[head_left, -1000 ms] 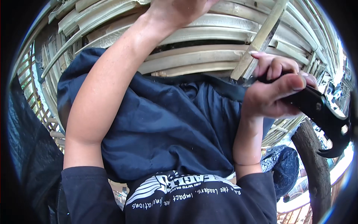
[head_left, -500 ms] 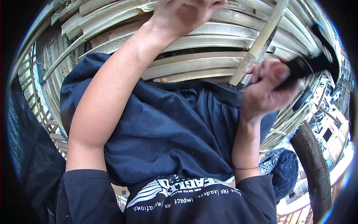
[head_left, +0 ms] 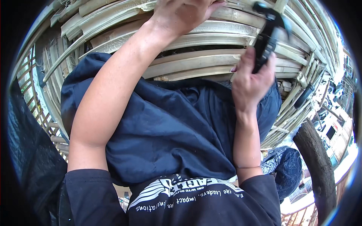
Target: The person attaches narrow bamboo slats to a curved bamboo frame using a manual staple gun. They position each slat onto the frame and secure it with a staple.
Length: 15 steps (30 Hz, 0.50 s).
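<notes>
In my right hand (head_left: 252,84) is a black hammer (head_left: 265,43), gripped by its handle. Its head points up and away from me, over split bamboo strips (head_left: 203,64) laid side by side, and it is slightly blurred. My left hand (head_left: 183,15) is at the top edge, low over the strips, with its fingers curled. The picture's edge cuts off part of that hand, so whatever it pinches is hidden. A bamboo piece (head_left: 280,6) running across the strips shows just behind the hammer head.
Dark blue cloth (head_left: 169,124) covers my lap. To the right are a black tool handle (head_left: 304,97) on the bamboo, a thick wooden post (head_left: 315,158) and a dark patterned cloth (head_left: 289,169). Black sheeting (head_left: 34,162) hangs at the left, beside a bamboo lattice (head_left: 28,88).
My right hand has swung the hammer left and upward, from the right side to above the crossing bamboo piece. The left hand has barely moved.
</notes>
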### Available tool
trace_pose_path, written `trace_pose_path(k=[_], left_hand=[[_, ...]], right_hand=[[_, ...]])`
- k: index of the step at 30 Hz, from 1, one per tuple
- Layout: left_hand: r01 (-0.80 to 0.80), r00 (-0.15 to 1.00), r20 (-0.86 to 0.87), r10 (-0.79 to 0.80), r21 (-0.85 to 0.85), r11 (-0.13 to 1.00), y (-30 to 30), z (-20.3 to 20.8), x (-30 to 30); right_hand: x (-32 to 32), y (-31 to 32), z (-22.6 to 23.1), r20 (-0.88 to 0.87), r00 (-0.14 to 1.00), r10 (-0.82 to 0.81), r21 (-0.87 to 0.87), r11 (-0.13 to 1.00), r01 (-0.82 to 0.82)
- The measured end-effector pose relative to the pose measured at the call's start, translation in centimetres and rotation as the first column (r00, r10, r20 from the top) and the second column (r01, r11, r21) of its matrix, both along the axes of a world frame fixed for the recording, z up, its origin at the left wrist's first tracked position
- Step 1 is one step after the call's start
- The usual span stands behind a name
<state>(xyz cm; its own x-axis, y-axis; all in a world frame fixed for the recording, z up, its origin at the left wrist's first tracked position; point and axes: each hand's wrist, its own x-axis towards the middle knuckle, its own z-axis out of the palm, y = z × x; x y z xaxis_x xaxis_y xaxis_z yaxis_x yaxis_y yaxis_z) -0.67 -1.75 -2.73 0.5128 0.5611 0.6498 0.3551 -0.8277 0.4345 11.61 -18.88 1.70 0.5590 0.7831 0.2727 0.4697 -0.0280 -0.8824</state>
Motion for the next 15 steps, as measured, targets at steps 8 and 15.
trace_pose_path(k=[8, 15], left_hand=[[-0.025, 0.999, -0.036, 0.026, 0.023, 0.999, -0.2, 0.0, 0.1], [-0.016, 1.0, -0.007, 0.016, 0.035, 0.999, -0.3, 0.1, 0.0]], right_hand=[[0.6, 0.1, -1.1, 0.215, 0.976, 0.044, -0.021, 0.999, -0.04], [1.1, 0.1, -1.3, 0.259, 0.962, 0.081, -0.258, 0.966, -0.012]])
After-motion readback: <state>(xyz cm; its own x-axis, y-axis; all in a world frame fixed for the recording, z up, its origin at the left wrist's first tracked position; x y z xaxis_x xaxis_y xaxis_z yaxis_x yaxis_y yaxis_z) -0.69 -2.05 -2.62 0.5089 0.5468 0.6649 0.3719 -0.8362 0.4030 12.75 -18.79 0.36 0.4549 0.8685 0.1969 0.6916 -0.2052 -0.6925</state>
